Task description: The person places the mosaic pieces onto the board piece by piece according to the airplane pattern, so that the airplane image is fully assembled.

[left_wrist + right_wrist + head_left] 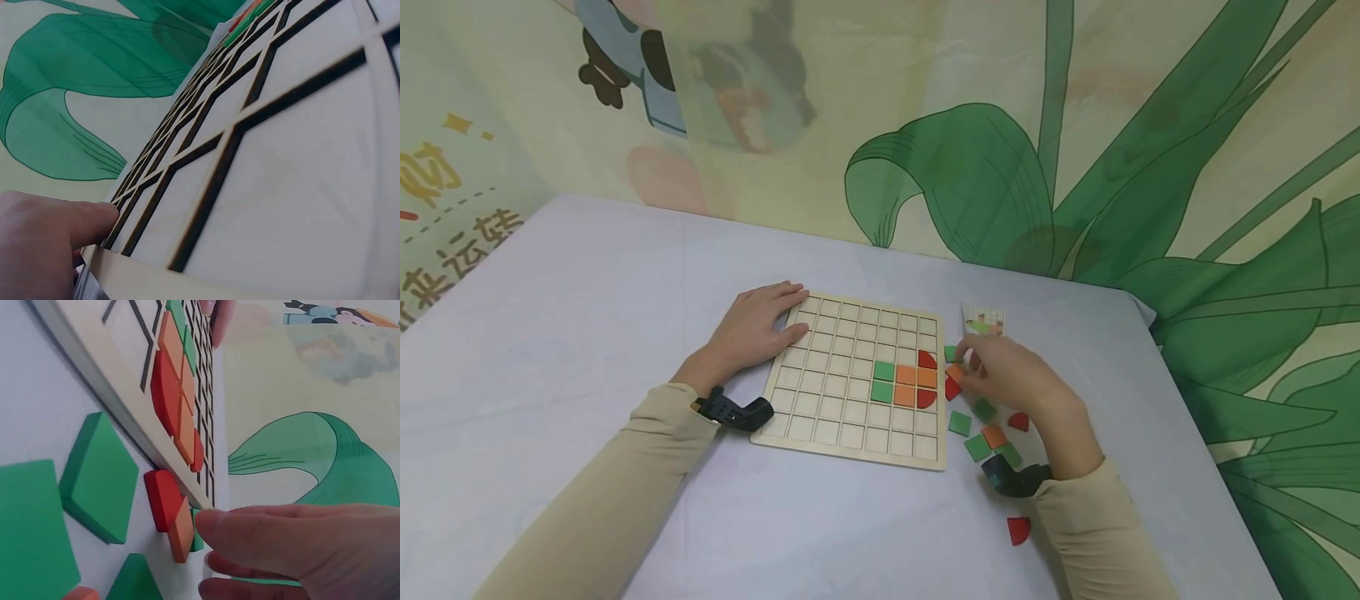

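Note:
My left hand (758, 327) rests on the left edge of a wooden grid board (827, 387), its thumb lying over the grid; the left wrist view shows the thumb (94, 224) at the frame. Green, orange and red pieces fill several cells at the board's right side. Beyond the right edge, my right hand (1011, 375) hovers over loose pieces, thumb and fingers apart. Its thumb tip is right beside a green square (197, 532) and an orange square (181, 532). A red quarter-round piece (164, 499) lies next to them, close to the board.
More loose pieces lie right of the board: a green square (959, 423), an orange square (994, 436) and a red quarter-round (1018, 531) nearer the front. A small printed card (983, 320) sits behind the right hand. A patterned backdrop (820, 100) stands behind the white-covered table (550, 350).

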The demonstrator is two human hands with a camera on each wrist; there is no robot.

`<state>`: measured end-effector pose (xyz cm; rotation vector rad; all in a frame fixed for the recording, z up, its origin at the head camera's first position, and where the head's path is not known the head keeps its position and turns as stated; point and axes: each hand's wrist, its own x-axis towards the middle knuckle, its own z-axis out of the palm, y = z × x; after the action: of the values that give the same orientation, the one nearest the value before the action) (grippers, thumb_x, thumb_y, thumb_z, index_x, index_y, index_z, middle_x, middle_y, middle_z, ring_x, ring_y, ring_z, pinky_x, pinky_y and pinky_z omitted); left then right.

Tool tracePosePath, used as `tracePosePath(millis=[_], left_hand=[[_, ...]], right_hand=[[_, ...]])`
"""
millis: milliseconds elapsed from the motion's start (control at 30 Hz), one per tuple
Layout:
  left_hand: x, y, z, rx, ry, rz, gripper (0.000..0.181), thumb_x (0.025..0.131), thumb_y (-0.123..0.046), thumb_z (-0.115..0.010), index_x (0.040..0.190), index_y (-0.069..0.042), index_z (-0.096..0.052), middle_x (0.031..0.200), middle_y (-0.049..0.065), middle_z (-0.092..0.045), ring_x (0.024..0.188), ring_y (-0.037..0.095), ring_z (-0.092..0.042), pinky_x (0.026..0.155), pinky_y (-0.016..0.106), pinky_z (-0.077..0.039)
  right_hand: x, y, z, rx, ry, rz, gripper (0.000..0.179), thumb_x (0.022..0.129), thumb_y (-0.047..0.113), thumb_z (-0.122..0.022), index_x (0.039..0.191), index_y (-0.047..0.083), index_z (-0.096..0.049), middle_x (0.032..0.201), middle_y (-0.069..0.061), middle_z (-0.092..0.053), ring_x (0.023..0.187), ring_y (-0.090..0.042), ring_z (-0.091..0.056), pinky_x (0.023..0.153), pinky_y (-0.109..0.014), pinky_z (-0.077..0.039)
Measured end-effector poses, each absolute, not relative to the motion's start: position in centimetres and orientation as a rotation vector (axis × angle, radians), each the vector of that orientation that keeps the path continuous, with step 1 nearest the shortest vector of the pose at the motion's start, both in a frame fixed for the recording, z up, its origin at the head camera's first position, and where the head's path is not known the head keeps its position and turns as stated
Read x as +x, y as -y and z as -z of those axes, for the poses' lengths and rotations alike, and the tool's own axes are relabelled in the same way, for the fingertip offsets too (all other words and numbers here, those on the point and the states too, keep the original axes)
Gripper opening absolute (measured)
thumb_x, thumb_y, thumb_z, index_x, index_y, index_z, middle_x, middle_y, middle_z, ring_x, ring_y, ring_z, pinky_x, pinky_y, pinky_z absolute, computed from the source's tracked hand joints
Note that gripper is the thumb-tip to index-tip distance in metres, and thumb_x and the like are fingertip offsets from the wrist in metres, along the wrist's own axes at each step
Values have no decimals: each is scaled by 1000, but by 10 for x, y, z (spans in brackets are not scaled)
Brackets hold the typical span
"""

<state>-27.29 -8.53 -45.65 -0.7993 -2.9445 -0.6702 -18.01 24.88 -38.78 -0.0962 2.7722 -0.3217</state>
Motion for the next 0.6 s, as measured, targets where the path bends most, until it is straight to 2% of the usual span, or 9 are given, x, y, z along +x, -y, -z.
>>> tracePosePath(millis=[267, 600], left_hand=[[-272, 85, 456, -802, 2942, 672, 60, 93, -39, -52, 143, -7, -43, 150, 11, -40, 141, 30, -30, 111, 54, -24], [-273, 85, 456, -796, 2948, 663, 60, 92, -39, -52, 143, -7, -43, 150, 11, -39, 142, 30, -30, 111, 54, -24]], right_hand=[[-182, -248, 393, -151, -2805, 318, 34, 85, 17, -72, 118, 19, -64, 108, -8, -64, 97, -23, -60, 75, -35, -57], [-183, -250, 398, -168, -2800, 313, 29, 84, 15, -72, 112, 19, -65, 106, -7, -65, 96, -22, -60, 76, -35, -57]])
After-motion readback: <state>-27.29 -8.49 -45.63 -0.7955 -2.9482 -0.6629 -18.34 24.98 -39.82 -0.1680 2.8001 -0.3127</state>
